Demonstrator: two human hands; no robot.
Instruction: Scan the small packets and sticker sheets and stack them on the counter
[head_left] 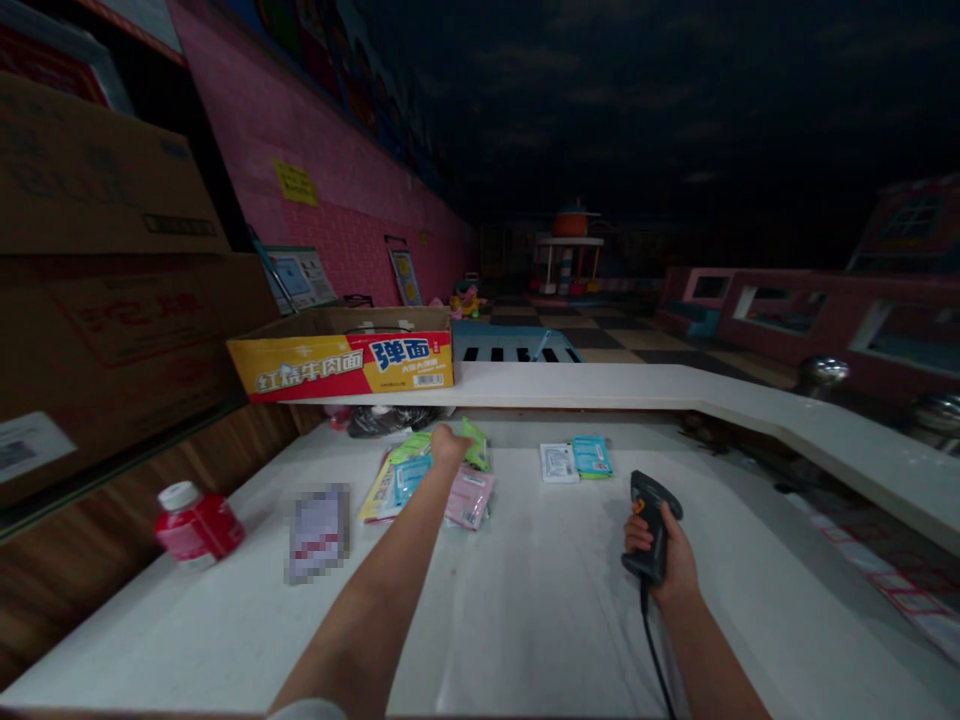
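Note:
My right hand [679,560] is wrapped round the grip of a black barcode scanner [654,500], whose cable hangs down toward the front edge of the counter. Farther forward, my left hand [448,445] is closed at a green packet [476,446] that stands partly up beside its fingers; the fingertips themselves are hidden. Under and around that hand lies a pile of small packets, with a blue packet [409,477] to its left and a pink packet [471,497] below. Between both hands, apart from the pile, a white packet [559,463] lies beside a blue-and-green packet [592,456].
At left, a red bottle with a white cap [196,525] stands near a blurred-out flat item [319,532]. A yellow-and-red noodle carton [341,362] sits on the raised ledge [570,384] behind the white counter [540,620]. Large cardboard boxes [112,330] are stacked on the left.

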